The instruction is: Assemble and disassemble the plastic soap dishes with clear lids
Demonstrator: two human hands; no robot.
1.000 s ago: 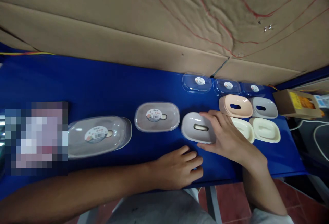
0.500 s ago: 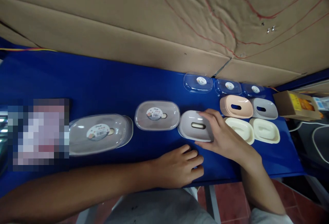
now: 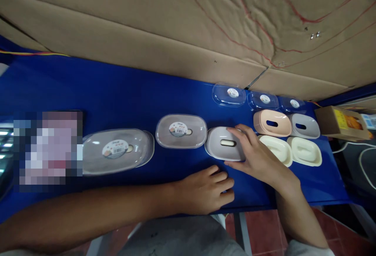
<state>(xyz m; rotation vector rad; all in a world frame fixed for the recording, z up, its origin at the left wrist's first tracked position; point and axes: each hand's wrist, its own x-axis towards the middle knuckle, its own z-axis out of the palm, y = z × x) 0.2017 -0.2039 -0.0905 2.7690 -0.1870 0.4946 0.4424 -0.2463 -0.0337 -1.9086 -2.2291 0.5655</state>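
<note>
The left forearm came in from the lower left, and the left hand [image 3: 205, 189] lay palm down near the table's front edge, its fingers half bent and parted, pointing right. The right hand [image 3: 258, 154] reached in from the lower right, wrist bent, and gripped the right end of the grey dish [image 3: 217, 152], thumb on the near side and fingers over the far rim. The dish sat on the table right of the middle, just beyond the left hand, a pale piece [image 3: 227, 143] showing in its slot.

The table [image 3: 117, 91] was blue. Left of the dish lay two lidded boxes [image 3: 182, 124], clear-topped and labelled. To its right were a peach dish [image 3: 280, 120], a light grey dish [image 3: 311, 124] and two cream dishes [image 3: 307, 152], with three clear lids [image 3: 229, 100] in a row behind.

Brown paper [image 3: 141, 20] with red lines covered the wall. A carton [image 3: 331, 124] stood at the right end, near a white cable [image 3: 346, 144]. A blurred patch [image 3: 53, 146] hid something at the left. The floor [image 3: 264, 228] was red tile.
</note>
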